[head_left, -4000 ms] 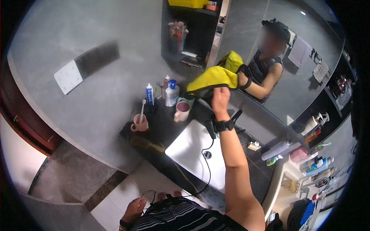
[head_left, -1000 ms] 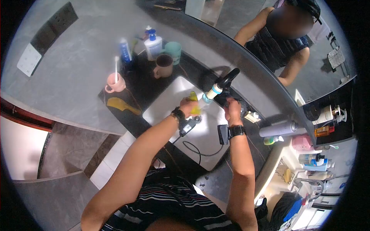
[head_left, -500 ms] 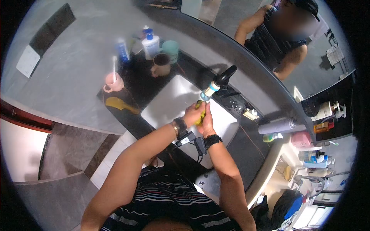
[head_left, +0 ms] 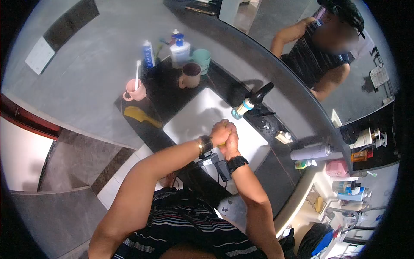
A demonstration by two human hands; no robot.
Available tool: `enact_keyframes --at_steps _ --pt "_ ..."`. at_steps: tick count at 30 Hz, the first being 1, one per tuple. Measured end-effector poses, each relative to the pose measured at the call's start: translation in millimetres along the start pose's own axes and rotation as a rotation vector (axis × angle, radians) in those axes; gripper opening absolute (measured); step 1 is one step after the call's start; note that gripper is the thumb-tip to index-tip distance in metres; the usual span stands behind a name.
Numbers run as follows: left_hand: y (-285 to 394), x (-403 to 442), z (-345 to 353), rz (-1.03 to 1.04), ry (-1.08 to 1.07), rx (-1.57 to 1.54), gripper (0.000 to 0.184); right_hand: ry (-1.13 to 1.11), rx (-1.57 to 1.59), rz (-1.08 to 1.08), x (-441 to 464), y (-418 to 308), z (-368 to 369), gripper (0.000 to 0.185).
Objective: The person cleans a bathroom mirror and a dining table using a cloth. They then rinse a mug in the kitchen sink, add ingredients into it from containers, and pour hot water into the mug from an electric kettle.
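Observation:
Over the white sink [head_left: 185, 116], my left hand [head_left: 220, 132] and my right hand [head_left: 232, 141] are pressed together, fingers closed. Between them is a small yellow-green object [head_left: 222, 145], almost wholly covered, so its kind is unclear. Just beyond my fingers is the black faucet [head_left: 261, 93] with a ringed blue-and-white nozzle [head_left: 243, 108] on its end. Both wrists wear dark bands, and a small grey device with a cable hangs between the forearms.
Left of the sink are a yellow comb or brush [head_left: 141, 116], a pink mug [head_left: 135, 90] with a toothbrush, a brown mug [head_left: 190, 76], a teal cup [head_left: 202, 60] and a pump bottle [head_left: 179, 52]. A lavender can [head_left: 312, 152] lies at right, below the mirror [head_left: 293, 39].
My hands have drawn back from the nozzle toward me and closed further over the yellow-green object, which showed more before. The view has shifted slightly.

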State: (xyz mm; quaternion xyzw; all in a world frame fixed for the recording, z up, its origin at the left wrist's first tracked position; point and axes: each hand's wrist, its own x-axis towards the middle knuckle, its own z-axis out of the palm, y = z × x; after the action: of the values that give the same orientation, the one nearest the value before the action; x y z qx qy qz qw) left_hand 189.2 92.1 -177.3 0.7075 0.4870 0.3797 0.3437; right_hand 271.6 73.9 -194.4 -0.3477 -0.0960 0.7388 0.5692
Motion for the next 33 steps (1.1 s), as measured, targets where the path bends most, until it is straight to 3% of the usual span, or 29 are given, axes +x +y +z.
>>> enact_keyframes --at_steps 1,3,4,6,8,10,12,13,15,16,17,19,21,23,25,27,29,31,33 --pt "-5 2 3 -0.005 0.004 0.002 0.035 -0.007 0.004 -0.003 -5 -5 8 0.037" --pt "-10 9 10 -0.057 -0.257 0.225 0.03 -0.013 0.007 -0.007 -12 -13 17 0.037" --pt "8 7 -2 -0.058 -0.255 0.225 0.03 -0.019 -0.02 0.015 -15 -16 17 0.034" --pt "39 2 -23 -0.333 -0.211 -0.257 0.025 -0.028 -0.048 0.039 -18 -18 19 0.034" --pt "26 3 -13 -0.345 -0.177 -0.3 0.025 0.19 -0.167 -0.045 -18 -15 24 0.034" --pt "16 3 -9 -0.36 -0.143 -0.345 0.025 0.214 -0.145 -0.053 -7 -12 15 0.034" --pt "12 1 -13 -0.126 -0.163 -0.479 0.034 0.239 -0.122 -0.059 -6 -12 13 0.033" --pt "15 1 -17 -0.128 -0.16 -0.478 0.034 0.253 -0.161 -0.095 -9 -15 16 0.032" --pt "20 0 -24 -0.333 -0.368 -1.011 0.043 0.261 -0.203 -0.131 -16 -22 23 0.031" --pt "18 -3 -33 -0.435 -0.393 -0.991 0.064 0.146 -0.114 -0.092 -21 -27 26 0.03" --pt "15 -6 -43 -0.433 -0.391 -0.992 0.064 0.031 -0.024 -0.052 -25 -31 29 0.029" --pt "36 -9 -77 -0.621 -0.786 -0.99 0.073 -0.012 -0.134 -0.007 -35 -39 41 0.031" --pt "36 -3 -88 -0.599 -0.789 -0.992 0.07 -0.045 -0.447 -0.181 -37 -39 44 0.042" --pt "30 3 -97 -0.538 -0.989 -0.826 0.063 -0.12 -0.524 -0.176 -52 -49 61 0.043" --pt "42 2 -109 -0.536 -0.925 -0.858 0.052 -0.269 -0.675 -0.169 -64 -57 76 0.045" --pt "61 8 -131 -0.456 -0.924 -0.63 0.045 -0.384 -0.675 -0.159 -63 -64 78 0.04" --pt "38 10 -119 -0.386 -0.869 -0.593 0.035 -0.505 -1.017 -0.431 -60 -73 101 0.036" --pt "46 11 -124 -0.397 -0.718 -0.83 0.029 -0.487 -0.939 -0.353 -54 -77 116 0.031" --pt "46 19 -135 -0.411 -0.708 -0.789 0.024 -0.616 -0.973 -0.479 -43 -78 129 0.023"
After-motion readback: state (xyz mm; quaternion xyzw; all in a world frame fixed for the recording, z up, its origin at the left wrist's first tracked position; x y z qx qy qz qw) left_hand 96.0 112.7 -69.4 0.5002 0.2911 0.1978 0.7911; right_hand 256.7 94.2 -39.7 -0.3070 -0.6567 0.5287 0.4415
